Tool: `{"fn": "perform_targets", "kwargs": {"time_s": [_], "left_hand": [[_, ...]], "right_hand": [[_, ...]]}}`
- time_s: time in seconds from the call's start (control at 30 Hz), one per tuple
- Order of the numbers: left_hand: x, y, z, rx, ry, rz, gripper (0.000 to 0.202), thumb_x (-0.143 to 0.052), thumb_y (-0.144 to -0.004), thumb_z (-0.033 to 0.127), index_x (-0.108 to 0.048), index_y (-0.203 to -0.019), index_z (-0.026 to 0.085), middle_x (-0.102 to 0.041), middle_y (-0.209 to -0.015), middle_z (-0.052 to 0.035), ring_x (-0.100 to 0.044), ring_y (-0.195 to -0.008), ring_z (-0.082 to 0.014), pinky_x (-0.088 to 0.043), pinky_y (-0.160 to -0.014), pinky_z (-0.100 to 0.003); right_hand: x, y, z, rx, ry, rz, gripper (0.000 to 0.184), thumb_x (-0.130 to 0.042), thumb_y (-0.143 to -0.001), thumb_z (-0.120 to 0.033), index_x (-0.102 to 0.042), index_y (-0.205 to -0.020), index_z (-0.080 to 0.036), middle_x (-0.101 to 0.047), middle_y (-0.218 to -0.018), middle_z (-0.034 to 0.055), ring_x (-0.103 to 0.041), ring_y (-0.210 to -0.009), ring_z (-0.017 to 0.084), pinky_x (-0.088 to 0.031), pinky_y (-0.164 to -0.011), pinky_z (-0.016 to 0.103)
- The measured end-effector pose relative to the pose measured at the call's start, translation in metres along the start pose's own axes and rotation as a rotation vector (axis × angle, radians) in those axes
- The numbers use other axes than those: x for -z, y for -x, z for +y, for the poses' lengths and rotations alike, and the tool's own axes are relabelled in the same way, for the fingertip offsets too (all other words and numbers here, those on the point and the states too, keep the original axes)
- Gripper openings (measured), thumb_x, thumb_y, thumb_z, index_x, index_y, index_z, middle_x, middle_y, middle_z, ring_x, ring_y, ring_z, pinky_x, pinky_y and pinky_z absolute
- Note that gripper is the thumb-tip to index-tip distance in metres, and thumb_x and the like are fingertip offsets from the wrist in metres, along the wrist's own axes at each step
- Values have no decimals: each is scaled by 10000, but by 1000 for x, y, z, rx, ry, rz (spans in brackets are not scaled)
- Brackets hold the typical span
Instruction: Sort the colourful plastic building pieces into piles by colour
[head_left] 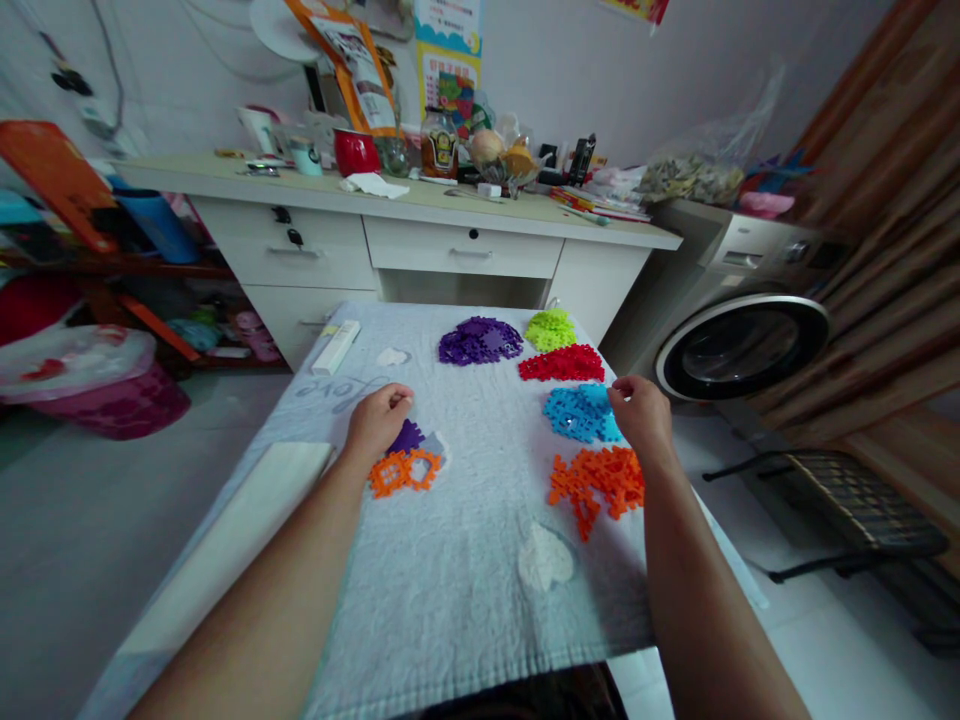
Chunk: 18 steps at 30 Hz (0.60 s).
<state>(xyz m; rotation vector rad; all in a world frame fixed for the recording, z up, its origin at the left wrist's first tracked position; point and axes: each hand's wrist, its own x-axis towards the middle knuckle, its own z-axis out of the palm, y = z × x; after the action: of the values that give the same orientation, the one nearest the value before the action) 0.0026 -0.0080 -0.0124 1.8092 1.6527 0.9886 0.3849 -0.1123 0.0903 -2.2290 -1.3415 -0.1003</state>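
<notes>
My left hand (pixel 381 418) is closed, its fingertips pressed together, just above a small group of interlocking plastic pieces. In that group are a purple piece (pixel 407 436) and two orange pieces (pixel 405 472) joined side by side. Whatever the left fingers hold, if anything, is hidden. My right hand (pixel 642 412) is pinched at the right edge of a pile of blue pieces (pixel 579 413); I cannot make out anything between its fingers. Below that lies a pile of orange pieces (pixel 600 482). Red pieces (pixel 562 363), lime-green pieces (pixel 550 329) and purple pieces (pixel 480 341) lie in separate piles farther back.
A pale cloth with heart patterns covers the table (pixel 450 580). A white box (pixel 336 347) lies at its far left. Behind stands a cluttered white desk (pixel 465 245), with a washing machine (pixel 742 300) and a chair (pixel 847 500) to the right. A pink bin (pixel 112 390) stands left.
</notes>
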Motion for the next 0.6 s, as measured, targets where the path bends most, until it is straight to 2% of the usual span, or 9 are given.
{"fn": "perform_targets", "kwargs": {"time_s": [0.07,0.13,0.27,0.37,0.47,0.53,0.6], "left_hand": [[0,0,0,6,12,8,271,-529,-765,381,-688,-903,211,-699,-803,-15,-630,-751,-188,-431,-684,-281],[-1,-1,-1,15,53,15,265,-543,-757,382,-690,-894,208,-698,-798,-16,-627,-749,-186,-432,-686,-281],[-2,-4,-3,63,264,43,282,-575,-727,396,-687,-886,193,-714,-820,-33,-623,-753,-183,-439,-695,-280],[1,-5,1,121,439,98,290,-587,-698,390,-679,-879,182,-725,-841,-47,-607,-747,-171,-434,-691,-274],[5,-4,7,174,559,138,293,-597,-679,391,-669,-865,176,-724,-834,-53,-584,-717,-155,-417,-653,-260],[8,-4,9,196,612,160,298,-605,-671,393,-667,-863,174,-725,-836,-57,-579,-708,-149,-407,-632,-253],[10,-4,10,204,650,176,301,-612,-666,395,-667,-862,173,-724,-833,-60,-579,-705,-146,-403,-624,-248]], "right_hand": [[1,8,-15,111,-56,-2,204,-535,-814,-243,-701,-901,-163,-699,-891,83,-611,-810,207,-428,-749,298],[-2,21,-37,239,-113,-77,185,-542,-830,-240,-688,-916,-165,-696,-902,78,-607,-811,198,-439,-764,301],[-20,63,-92,554,-170,-394,195,-571,-878,-234,-677,-1026,-164,-687,-984,92,-613,-906,198,-451,-850,326],[-37,98,-126,744,-147,-617,312,-619,-888,-284,-653,-1175,-167,-649,-1192,128,-579,-1091,239,-431,-970,391],[-56,123,-147,868,-142,-671,573,-649,-878,-404,-516,-1390,-182,-458,-1466,173,-442,-1304,312,-384,-1053,482],[-68,133,-156,918,-150,-668,704,-654,-860,-502,-439,-1459,-201,-350,-1541,182,-348,-1377,349,-351,-1082,530],[-80,138,-163,944,-156,-661,749,-630,-854,-579,-414,-1480,-228,-301,-1566,174,-297,-1403,373,-326,-1096,560]]}}
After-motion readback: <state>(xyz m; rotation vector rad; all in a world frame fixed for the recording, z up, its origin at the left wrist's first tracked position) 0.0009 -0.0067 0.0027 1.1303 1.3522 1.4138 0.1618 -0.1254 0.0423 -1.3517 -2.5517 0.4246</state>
